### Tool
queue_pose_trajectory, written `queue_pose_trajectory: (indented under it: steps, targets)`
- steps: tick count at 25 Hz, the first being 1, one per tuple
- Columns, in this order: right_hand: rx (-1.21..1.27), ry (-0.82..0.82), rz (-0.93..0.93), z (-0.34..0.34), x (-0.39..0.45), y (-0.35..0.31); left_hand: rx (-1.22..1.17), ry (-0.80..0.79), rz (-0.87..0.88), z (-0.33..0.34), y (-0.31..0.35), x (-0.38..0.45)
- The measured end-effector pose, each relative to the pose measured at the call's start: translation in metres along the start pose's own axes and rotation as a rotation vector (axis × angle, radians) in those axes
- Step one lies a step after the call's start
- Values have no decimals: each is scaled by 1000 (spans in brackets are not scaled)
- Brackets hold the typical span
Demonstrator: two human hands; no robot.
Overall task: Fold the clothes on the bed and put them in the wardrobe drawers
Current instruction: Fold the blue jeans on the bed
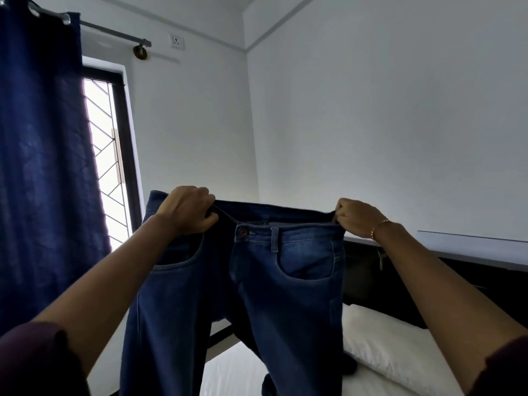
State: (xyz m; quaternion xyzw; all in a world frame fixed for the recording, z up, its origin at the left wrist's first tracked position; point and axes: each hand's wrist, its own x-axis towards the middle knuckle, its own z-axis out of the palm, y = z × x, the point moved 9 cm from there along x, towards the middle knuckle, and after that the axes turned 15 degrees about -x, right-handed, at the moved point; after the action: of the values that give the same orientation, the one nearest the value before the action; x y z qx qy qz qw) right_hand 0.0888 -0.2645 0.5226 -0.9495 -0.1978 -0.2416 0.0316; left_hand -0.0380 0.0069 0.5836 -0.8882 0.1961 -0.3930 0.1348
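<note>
A pair of dark blue jeans (257,295) hangs in the air in front of me, front side facing me, button and pockets showing. My left hand (187,210) grips the waistband at its left end, fingers curled over the edge. At the right end of the waistband my right hand (358,217), with a thin bracelet on the wrist, pinches the cloth. The legs drop down past the lower edge of the view, over the bed (228,372) with its white sheet. No wardrobe or drawers are in view.
A white pillow (400,347) lies at the right on the bed, against a dark headboard (371,275). A dark blue curtain (43,167) hangs at the left beside a bright window (105,167). White walls stand behind.
</note>
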Motion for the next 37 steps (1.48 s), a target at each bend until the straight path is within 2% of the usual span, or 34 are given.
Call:
queue_pose_trajectory:
  steps: [2, 3, 5, 7, 9, 14, 17, 19, 20, 23, 25, 28, 31, 33, 35, 37]
  targets:
    - [-115, -90, -19, 13, -10, -8, 74, -10, -162, 6, -18, -5]
    - [-316, -118, -57, 18, -14, -17, 100, -42, -227, 7, -24, -6]
    - [-662, -86, -109, 29, -18, -39, 86, -104, -297, 9, -27, -3]
    - [-670, 21, -49, 31, -15, -51, 66, -143, -319, 10, -30, -2]
    - [-525, 95, 63, 29, -13, -47, 61, -190, -330, 11, -35, -8]
    - [230, 253, 263, 15, -6, -7, -131, -355, -231, 30, -32, -45]
    - [638, 232, 281, 16, 0, 2, -305, -463, -212, 51, -30, -80]
    - [946, 219, 330, 20, 1, 4, -355, -456, -184, 64, -29, -101]
    - [1025, 227, 358, 22, 2, 5, -382, -429, -158, 69, -27, -108]
    - [985, 222, 382, 30, 5, 10, -439, -370, -182, 81, -22, -121]
    - [887, 198, 383, 34, 8, 17, -469, -295, -379, 78, -38, -123]
    - [749, 184, 385, 37, 9, 25, -527, -90, -646, 61, -67, -125]
    - [782, 212, 413, 36, 11, 20, -644, 177, -754, 36, -75, -121]
    - [869, 286, 431, 23, 7, 17, -915, 254, -796, 22, -72, -119]
    - [1131, 338, 432, 5, 5, 18, -1334, 214, -740, 6, -61, -111]
    - [1365, 301, 381, -15, 8, 16, -1621, 192, -645, -10, -53, -97]
